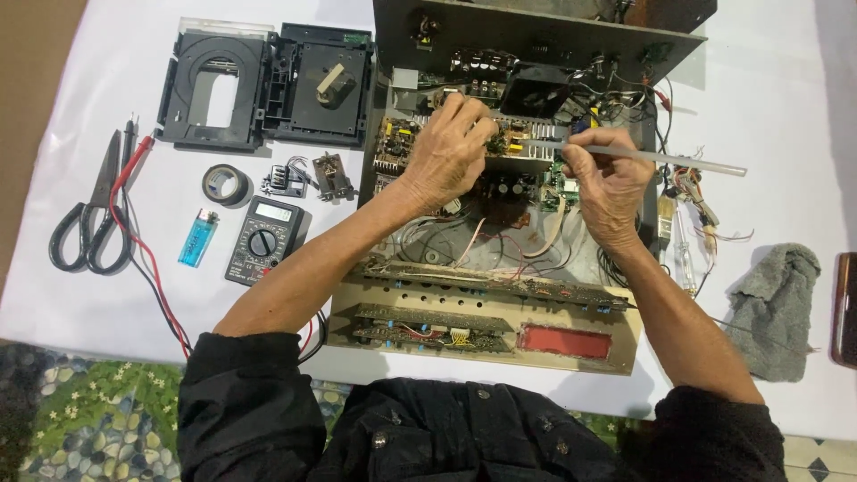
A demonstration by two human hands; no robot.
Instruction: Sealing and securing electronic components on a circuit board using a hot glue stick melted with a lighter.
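Note:
An opened electronic device (500, 348) with circuit boards and wires lies on a white cloth in front of me. My left hand (451, 152) rests on a yellow-brown circuit board (397, 143) inside it, fingertips pinching a small part near the board's middle. My right hand (607, 178) holds a long translucent whitish stick (687, 161) level, its left tip meeting the board beside my left fingers. The stick's other end points right, over the device's edge.
On the left lie black scissors (89, 214), a multimeter (263, 239) with red and black leads, a blue lighter (197, 237), a tape roll (225, 185) and a black disc-drive mechanism (263, 85). A grey rag (777, 303) and small tools lie on the right.

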